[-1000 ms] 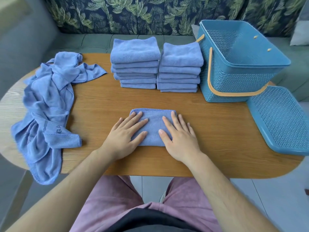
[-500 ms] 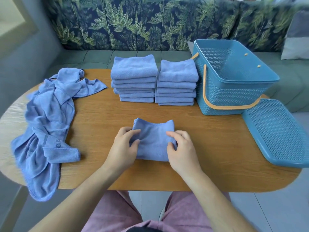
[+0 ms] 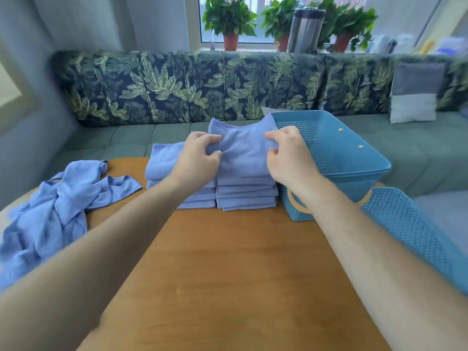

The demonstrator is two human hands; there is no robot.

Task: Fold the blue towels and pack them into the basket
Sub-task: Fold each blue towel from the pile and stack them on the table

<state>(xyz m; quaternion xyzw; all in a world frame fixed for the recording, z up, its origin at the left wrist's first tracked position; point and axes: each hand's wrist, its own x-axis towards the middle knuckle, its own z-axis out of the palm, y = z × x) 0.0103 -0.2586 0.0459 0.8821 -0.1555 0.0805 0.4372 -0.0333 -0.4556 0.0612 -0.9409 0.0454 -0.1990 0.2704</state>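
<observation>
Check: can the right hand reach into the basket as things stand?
Probably yes. The right hand, gripping the folded towel with the left hand, is beside the basket, whose top is open; its lid lies aside.

Your wooden table [image 3: 228,262] carries four groups of things. At its left end lies a crumpled heap of unfolded blue towels [image 3: 58,211]. Along the far side stand the left stack [image 3: 164,160] and the right stack [image 3: 247,196] of folded towels, side by side. Just right of them sits the blue basket [image 3: 354,168] (orange handle hanging down), with a perforated blue lid [image 3: 410,229] beside it at the right edge.
</observation>
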